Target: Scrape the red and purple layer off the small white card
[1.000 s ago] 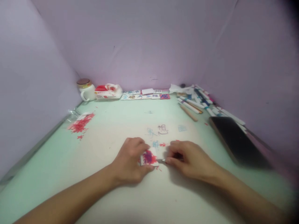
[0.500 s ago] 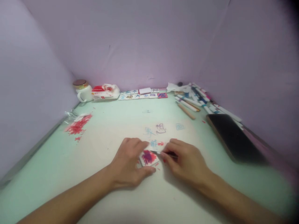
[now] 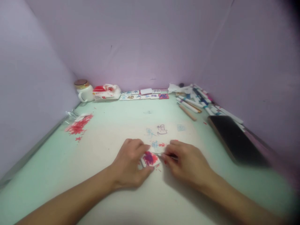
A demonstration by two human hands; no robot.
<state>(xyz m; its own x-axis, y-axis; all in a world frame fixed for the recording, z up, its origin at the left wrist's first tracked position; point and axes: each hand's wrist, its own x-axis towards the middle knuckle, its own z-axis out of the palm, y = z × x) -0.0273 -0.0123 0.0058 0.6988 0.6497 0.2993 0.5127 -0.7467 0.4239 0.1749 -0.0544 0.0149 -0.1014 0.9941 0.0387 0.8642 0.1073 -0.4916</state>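
My left hand [image 3: 131, 164] grips a small white tile [image 3: 150, 159] by its edges, thumb at the near side and fingers at the far side. Purple and red colour covers the tile's top face. In my right hand [image 3: 184, 161] is a thin metal carving knife [image 3: 159, 154], its tip at the tile's upper right edge; most of its handle is hidden by the fingers. Small red shavings [image 3: 158, 168] lie beside the tile. Just beyond the hands, drawn characters [image 3: 161, 129] in purple and blue mark the tabletop.
A black phone [image 3: 234, 139] lies at the right, near several markers [image 3: 189, 104] and a wooden-handled tool [image 3: 187, 112]. Lettered tiles [image 3: 140, 97] line the back, beside a wipes pack [image 3: 106, 92] and a lidded white mug [image 3: 85, 93]. Red shavings [image 3: 79, 125] are heaped at the left.
The knife tip has shifted slightly to the right along the tile's edge. My left hand keeps its hold on the tile; the view has moved a little.
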